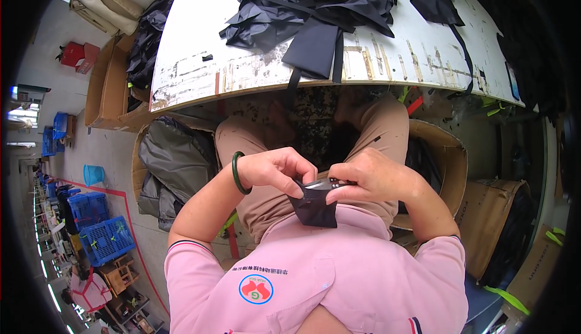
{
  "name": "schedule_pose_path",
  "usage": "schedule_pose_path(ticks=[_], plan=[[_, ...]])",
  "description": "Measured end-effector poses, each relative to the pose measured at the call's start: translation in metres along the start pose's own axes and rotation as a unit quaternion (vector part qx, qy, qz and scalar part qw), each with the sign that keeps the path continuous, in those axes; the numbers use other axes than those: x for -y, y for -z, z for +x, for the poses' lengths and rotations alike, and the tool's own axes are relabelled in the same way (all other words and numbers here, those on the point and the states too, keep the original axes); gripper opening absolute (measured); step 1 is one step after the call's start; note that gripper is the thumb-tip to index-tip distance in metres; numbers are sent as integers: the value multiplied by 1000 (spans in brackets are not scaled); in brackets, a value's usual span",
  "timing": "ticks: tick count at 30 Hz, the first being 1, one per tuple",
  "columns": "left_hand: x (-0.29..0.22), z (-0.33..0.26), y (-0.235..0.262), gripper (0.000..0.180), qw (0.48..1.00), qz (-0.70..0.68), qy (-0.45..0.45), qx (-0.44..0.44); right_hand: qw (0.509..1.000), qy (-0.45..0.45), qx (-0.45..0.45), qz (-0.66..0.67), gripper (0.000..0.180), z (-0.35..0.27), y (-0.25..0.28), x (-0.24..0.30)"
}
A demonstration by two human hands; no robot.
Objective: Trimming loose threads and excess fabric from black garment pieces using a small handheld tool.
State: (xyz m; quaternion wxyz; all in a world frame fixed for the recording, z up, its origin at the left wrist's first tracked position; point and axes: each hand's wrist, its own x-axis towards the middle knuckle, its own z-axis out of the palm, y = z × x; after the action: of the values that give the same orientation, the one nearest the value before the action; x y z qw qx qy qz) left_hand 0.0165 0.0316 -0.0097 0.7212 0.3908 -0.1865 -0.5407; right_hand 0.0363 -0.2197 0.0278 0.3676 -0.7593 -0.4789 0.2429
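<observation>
Over my lap, both hands are at a small black fabric pouch (316,210). My left hand (275,171), below a dark green bangle (236,173), is closed with thumb and fingers on the pouch's left upper edge. My right hand (376,179) pinches at its right upper corner, thumb on the fabric. Along the pouch's mouth, between the hands, shows a thin silvery piece (319,184). A dark end with pale dots sticks out by my right fingers; its kind I cannot make out.
Ahead stands a worn white table (200,61) bearing a heap of black fabric pieces (302,1). One black pouch (311,48) lies near its front edge, straps hanging over. Open cartons flank my legs, the left with a grey-black bundle (175,158). Blue crates (108,240) stand far left.
</observation>
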Motion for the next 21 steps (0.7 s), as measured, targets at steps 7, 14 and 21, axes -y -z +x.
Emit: schedule_pose_path(ticks=[7, 14, 21], plan=[[7, -1, -3, 7, 996, -5, -69, -61, 995, -63, -59, 44, 40, -5, 0, -5], [19, 6, -2, 12, 958, -63, -189, -204, 967, -152, -170, 117, 36, -6, -8, -13], [15, 18, -1, 16, 952, -60, -185, -236, 922, -117, -218, 299, 28, 12, -12, -10]])
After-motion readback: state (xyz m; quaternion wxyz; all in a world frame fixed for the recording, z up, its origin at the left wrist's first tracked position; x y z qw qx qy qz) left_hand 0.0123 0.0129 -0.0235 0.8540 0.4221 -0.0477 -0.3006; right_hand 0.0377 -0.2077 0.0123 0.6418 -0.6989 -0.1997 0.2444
